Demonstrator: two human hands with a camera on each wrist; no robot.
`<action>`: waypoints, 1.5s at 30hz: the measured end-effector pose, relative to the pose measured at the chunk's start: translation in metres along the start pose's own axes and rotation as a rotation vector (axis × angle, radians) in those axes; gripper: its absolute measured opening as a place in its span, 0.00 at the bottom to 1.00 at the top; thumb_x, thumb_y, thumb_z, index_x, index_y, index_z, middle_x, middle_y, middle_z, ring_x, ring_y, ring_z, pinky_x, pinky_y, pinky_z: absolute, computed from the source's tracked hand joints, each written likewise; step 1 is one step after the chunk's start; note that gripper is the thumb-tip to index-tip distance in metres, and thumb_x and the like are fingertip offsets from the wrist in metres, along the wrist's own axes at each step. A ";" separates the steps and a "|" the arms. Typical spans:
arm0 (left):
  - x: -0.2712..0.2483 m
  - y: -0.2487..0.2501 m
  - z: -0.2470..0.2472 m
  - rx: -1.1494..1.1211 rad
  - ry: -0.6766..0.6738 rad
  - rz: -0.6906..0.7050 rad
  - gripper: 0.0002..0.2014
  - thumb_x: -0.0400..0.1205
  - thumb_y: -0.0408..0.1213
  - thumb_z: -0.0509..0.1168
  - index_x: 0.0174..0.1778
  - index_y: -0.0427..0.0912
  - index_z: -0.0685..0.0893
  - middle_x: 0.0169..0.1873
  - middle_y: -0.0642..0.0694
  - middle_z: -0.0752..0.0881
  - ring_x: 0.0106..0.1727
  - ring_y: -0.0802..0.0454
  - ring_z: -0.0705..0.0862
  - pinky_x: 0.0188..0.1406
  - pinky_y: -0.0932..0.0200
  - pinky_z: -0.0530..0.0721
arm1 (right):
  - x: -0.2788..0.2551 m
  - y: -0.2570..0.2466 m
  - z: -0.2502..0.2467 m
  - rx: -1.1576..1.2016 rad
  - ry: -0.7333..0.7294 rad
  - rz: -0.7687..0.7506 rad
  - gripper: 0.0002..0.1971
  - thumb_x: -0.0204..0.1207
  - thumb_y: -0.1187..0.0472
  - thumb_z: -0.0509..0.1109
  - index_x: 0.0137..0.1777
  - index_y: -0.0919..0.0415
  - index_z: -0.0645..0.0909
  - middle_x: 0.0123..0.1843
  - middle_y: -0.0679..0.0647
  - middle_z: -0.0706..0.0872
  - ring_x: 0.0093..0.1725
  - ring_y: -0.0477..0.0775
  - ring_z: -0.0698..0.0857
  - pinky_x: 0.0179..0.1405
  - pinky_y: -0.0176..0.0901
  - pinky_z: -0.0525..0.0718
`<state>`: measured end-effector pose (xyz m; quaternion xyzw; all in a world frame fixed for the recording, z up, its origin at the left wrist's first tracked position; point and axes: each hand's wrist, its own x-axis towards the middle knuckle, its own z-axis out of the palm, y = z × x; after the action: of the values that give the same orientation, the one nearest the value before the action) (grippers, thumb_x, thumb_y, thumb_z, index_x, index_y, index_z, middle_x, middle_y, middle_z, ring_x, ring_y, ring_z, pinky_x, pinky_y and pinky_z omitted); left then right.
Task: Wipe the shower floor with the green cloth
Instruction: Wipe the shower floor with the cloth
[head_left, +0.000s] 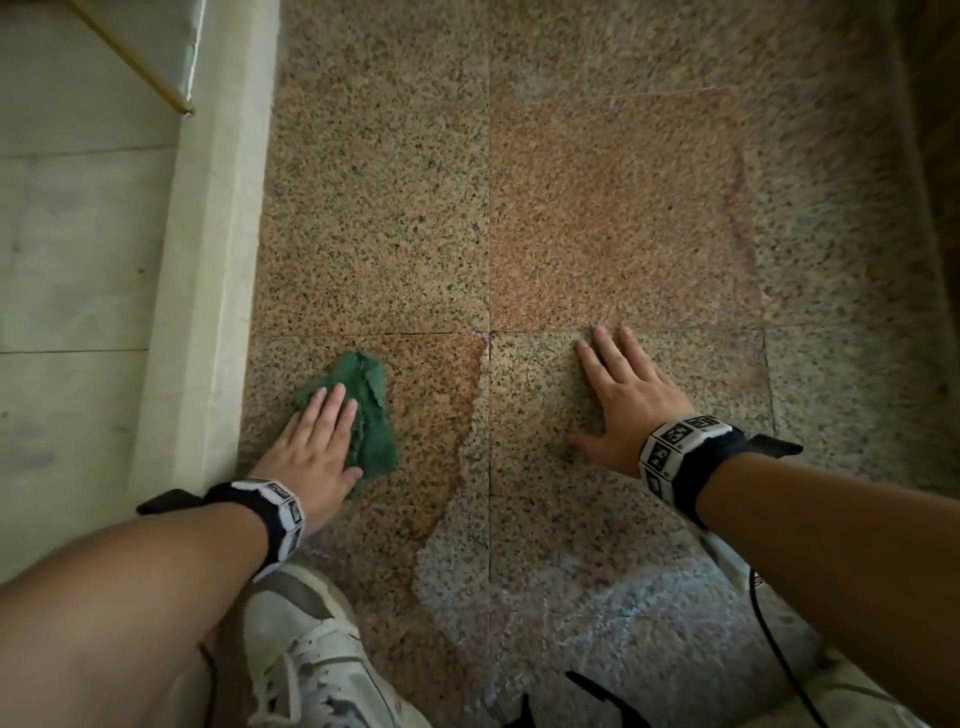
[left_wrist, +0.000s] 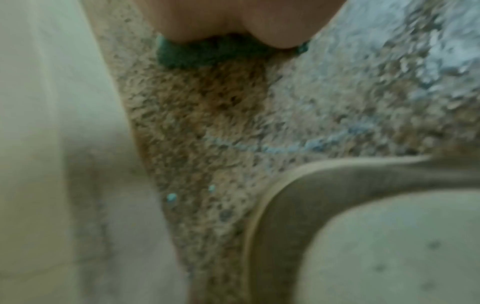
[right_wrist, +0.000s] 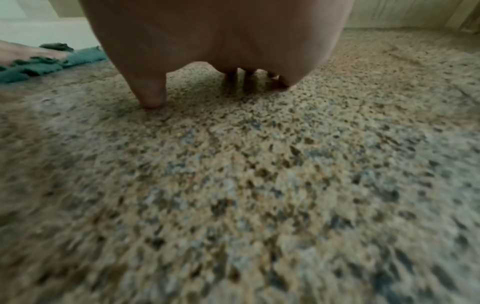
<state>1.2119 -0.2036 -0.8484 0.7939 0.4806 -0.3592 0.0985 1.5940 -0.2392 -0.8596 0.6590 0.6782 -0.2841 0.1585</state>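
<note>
The green cloth (head_left: 369, 410) lies crumpled on the speckled granite shower floor (head_left: 623, 208), close to the white curb on the left. My left hand (head_left: 317, 441) presses flat on the cloth with straight fingers. In the left wrist view the cloth (left_wrist: 205, 54) shows under the palm (left_wrist: 233, 20). My right hand (head_left: 623, 395) lies flat on the bare floor to the right, fingers spread, holding nothing. The right wrist view shows that palm (right_wrist: 221, 35) on the stone and the cloth (right_wrist: 46, 61) at far left. A darker wet patch (head_left: 431, 415) spreads beside the cloth.
A white curb (head_left: 208, 291) borders the floor on the left, with pale tiles (head_left: 78, 260) beyond it and a brass rail (head_left: 135, 62) above. My white sneaker (head_left: 311, 649) stands behind the left hand. A black cable (head_left: 779, 649) trails under the right forearm.
</note>
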 end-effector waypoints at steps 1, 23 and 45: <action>0.000 0.005 0.000 -0.034 -0.048 -0.029 0.42 0.89 0.55 0.50 0.78 0.38 0.24 0.78 0.40 0.21 0.81 0.45 0.21 0.84 0.44 0.39 | 0.000 0.000 0.000 -0.003 0.002 -0.001 0.59 0.71 0.27 0.65 0.85 0.50 0.27 0.86 0.49 0.27 0.85 0.58 0.30 0.84 0.55 0.46; -0.011 0.145 -0.048 0.138 -0.175 0.455 0.37 0.91 0.47 0.50 0.85 0.49 0.28 0.83 0.48 0.26 0.86 0.43 0.33 0.84 0.42 0.39 | -0.020 -0.047 -0.009 0.008 -0.007 0.046 0.43 0.83 0.38 0.56 0.87 0.49 0.32 0.87 0.52 0.29 0.85 0.60 0.31 0.84 0.57 0.44; -0.028 0.147 -0.015 -0.092 -0.004 0.371 0.35 0.92 0.48 0.49 0.87 0.46 0.33 0.85 0.47 0.31 0.86 0.43 0.34 0.86 0.41 0.44 | -0.036 -0.050 0.019 -0.070 0.080 0.122 0.40 0.83 0.35 0.52 0.87 0.47 0.38 0.88 0.50 0.35 0.87 0.58 0.37 0.85 0.58 0.49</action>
<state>1.3342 -0.2916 -0.8464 0.8629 0.3416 -0.3141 0.2000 1.5448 -0.2782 -0.8449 0.7039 0.6521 -0.2237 0.1711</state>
